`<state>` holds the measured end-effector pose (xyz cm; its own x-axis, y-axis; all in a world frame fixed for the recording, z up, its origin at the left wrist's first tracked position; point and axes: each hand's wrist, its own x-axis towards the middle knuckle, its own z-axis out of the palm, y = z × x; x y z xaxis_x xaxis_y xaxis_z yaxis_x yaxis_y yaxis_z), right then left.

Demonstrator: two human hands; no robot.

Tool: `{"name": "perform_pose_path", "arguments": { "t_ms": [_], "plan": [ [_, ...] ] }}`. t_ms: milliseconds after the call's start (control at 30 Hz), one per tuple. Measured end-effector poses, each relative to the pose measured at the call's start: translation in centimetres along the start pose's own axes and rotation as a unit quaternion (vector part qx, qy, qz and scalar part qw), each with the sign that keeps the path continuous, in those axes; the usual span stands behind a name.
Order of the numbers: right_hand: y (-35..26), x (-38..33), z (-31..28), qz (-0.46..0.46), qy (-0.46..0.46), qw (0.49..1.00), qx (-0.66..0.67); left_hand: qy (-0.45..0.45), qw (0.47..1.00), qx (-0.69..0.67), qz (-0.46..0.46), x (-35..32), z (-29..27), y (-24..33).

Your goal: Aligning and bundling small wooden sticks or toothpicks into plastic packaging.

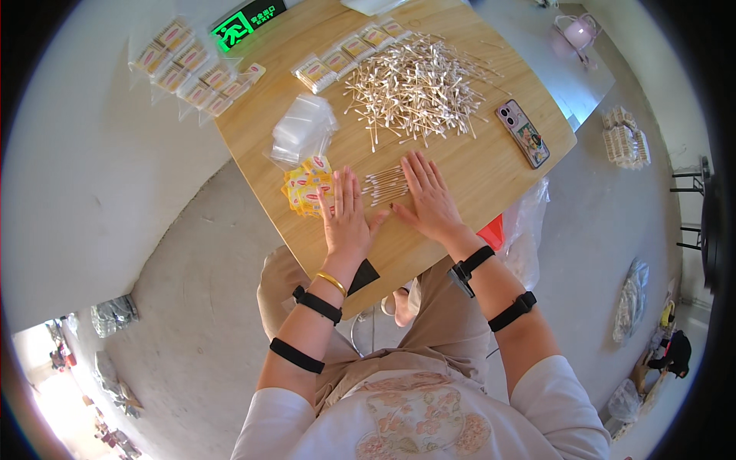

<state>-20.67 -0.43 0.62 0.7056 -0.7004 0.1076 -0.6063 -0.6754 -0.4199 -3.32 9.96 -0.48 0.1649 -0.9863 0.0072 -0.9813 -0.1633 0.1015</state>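
Note:
Between my two hands lies a small row of cotton swabs (386, 186), set side by side on the wooden table. My left hand (345, 207) is flat with fingers stretched out, beside the row and partly over a stack of yellow printed cards (305, 184). On the other side my right hand (429, 198) also lies flat, its fingers extended along the swabs' right ends. Neither hand grips anything. Beyond them spreads a large loose heap of cotton swabs (422, 88). A stack of clear plastic bags (303, 126) rests above the cards.
Filled swab packs (314, 73) line up behind the heap. More packs (188, 65) are grouped at the far left edge. A phone (524, 134) lies at the table's right. Near the front edge sits a black flat piece (363, 277). Bundled packs (625, 139) are beyond the table, right.

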Motion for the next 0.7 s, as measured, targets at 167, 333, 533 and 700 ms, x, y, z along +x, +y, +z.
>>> {"name": "perform_pose_path", "arguments": {
  "t_ms": [167, 333, 533, 700],
  "plan": [
    [-1.2, 0.4, 2.1, -0.02, -0.012, 0.996, -0.09, 0.011, 1.0, 0.008, -0.004, 0.9, 0.8, 1.4],
    [-1.6, 0.3, 2.2, -0.017, -0.004, 0.997, -0.082, 0.015, 1.0, -0.023, 0.003, 1.0, 0.7, 1.0],
    [-1.8, 0.2, 2.1, -0.01, -0.002, 0.997, -0.079, 0.038, 0.996, -0.075, 0.008, 1.0, 0.2, 1.2],
    [-1.8, 0.3, 2.0, -0.013, 0.008, 0.997, -0.074, 0.027, 0.998, -0.038, 0.036, 1.0, 0.0, 1.1]
  ]
}}
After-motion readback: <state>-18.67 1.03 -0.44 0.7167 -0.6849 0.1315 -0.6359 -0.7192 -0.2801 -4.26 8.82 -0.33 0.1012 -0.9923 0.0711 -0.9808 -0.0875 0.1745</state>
